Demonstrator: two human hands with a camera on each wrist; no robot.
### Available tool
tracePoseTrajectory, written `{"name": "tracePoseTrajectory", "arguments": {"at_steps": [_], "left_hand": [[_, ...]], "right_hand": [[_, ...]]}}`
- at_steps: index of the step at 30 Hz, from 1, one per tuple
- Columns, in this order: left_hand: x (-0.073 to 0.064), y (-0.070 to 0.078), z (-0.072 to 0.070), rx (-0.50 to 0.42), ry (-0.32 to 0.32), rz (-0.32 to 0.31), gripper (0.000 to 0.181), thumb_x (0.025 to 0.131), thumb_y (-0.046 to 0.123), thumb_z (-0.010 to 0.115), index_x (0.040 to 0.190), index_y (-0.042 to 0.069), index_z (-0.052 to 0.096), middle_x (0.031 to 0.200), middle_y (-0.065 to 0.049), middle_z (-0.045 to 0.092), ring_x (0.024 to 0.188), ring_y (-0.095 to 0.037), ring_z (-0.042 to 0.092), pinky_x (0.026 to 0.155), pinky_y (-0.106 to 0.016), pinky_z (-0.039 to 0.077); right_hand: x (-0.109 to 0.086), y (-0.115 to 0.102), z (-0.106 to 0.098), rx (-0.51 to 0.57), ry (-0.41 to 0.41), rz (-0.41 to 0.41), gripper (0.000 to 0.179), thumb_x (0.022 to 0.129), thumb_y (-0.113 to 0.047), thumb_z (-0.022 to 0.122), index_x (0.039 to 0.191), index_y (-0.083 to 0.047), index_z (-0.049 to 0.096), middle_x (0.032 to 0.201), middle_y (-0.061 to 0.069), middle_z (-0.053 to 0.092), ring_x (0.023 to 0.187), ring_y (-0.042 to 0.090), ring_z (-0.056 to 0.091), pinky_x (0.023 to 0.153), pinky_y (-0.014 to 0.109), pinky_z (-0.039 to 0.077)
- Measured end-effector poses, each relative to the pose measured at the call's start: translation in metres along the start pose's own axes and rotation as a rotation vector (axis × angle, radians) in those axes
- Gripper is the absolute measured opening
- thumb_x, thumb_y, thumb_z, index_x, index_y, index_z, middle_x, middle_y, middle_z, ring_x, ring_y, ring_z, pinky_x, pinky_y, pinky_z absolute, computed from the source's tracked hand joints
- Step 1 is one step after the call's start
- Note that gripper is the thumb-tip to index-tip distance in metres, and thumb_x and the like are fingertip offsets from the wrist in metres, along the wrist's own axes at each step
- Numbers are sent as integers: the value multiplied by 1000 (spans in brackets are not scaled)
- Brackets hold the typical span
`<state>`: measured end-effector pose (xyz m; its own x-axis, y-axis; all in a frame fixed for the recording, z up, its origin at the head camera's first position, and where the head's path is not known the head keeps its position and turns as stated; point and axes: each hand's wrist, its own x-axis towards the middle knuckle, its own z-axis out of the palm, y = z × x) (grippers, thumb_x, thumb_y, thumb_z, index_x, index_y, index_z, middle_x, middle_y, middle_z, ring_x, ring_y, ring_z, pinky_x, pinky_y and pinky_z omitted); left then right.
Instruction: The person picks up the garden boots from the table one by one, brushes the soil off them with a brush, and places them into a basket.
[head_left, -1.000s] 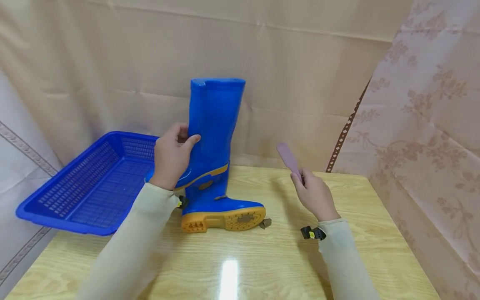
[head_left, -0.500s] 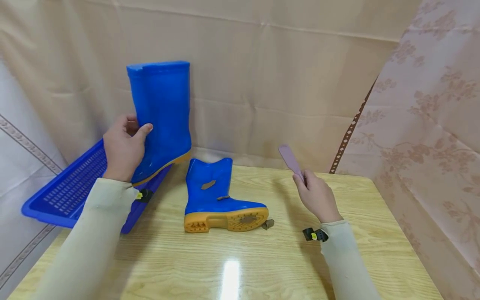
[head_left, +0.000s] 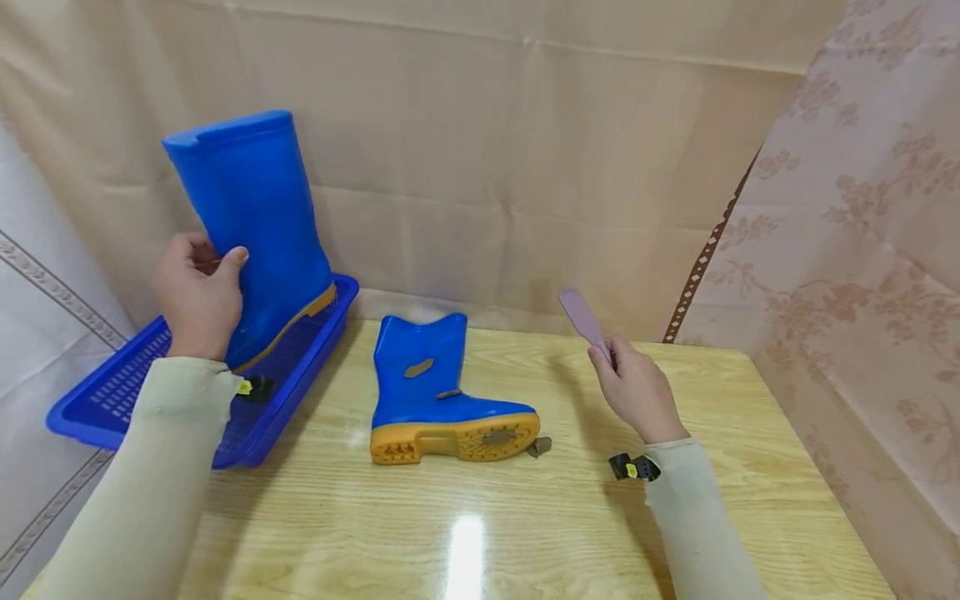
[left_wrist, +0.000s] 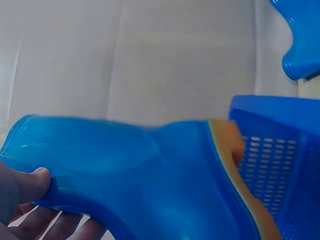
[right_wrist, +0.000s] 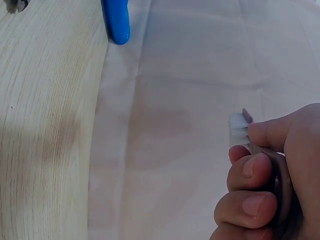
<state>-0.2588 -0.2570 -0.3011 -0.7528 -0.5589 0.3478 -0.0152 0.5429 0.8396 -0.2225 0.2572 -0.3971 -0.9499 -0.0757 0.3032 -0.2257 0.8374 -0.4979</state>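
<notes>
Blue boot (head_left: pixel 255 217) in left grip (head_left: pixel 198 296), yellow wristband patch (head_left: pixel 244 387) illegible

The left-hand grip (head_left: pixel 198 300) is carrying a blue rain boot (head_left: pixel 255 208) leftward, away from in front of the other rain boot (head_left: pixel 412 400) and over the blue plastic basket (head_left: pixel 292 387). The carried boot is tilting, its top leaning further left. The other boot's shaft, partly covered a second ago, is showing whole, and the basket's far right corner is emerging beside the carried boot's heel.
</notes>
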Motion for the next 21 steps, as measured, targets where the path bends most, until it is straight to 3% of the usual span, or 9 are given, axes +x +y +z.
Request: {"name": "tracePoseTrajectory", "arguments": {"at_steps": [3,7,12,17,21], "left_hand": [[7,-6,0,8,3,-21,35,101,47,61,122,19,59,113,9,58,102,-7,55,99,-35,50],[21,-19,-3,6,5,-68,17,102,47,58,109,32,55,107,15,52,105,-8,55,105,-39,49],[31,-42,-6,22,64,-99,16,102,42,61,94,38,48,94,22,45,94,3,47,92,-26,44],[32,-68,-5,2,135,-88,22,102,31,64,88,32,47,89,19,44,85,6,41,82,-21,36],[34,-78,-7,4,106,-158,18,103,35,61,92,33,47,92,20,44,91,2,42,86,-24,38]], "right_hand": [[1,1,-2,2,-1,-5,39,111,-41,44,99,-7,57,65,3,47,50,17,41,45,32,33],[2,3,-3,-2,-2,-4,38,111,-41,45,102,-6,58,66,3,48,51,17,41,46,33,33],[3,6,-1,-3,-14,10,39,111,-41,45,107,-5,59,66,3,49,51,17,43,46,33,34],[3,8,1,4,-22,15,38,111,-41,46,107,-5,60,66,3,50,51,17,43,47,33,35],[3,9,3,8,-28,16,37,111,-40,46,107,-6,60,65,2,49,50,16,43,46,32,34]]}}
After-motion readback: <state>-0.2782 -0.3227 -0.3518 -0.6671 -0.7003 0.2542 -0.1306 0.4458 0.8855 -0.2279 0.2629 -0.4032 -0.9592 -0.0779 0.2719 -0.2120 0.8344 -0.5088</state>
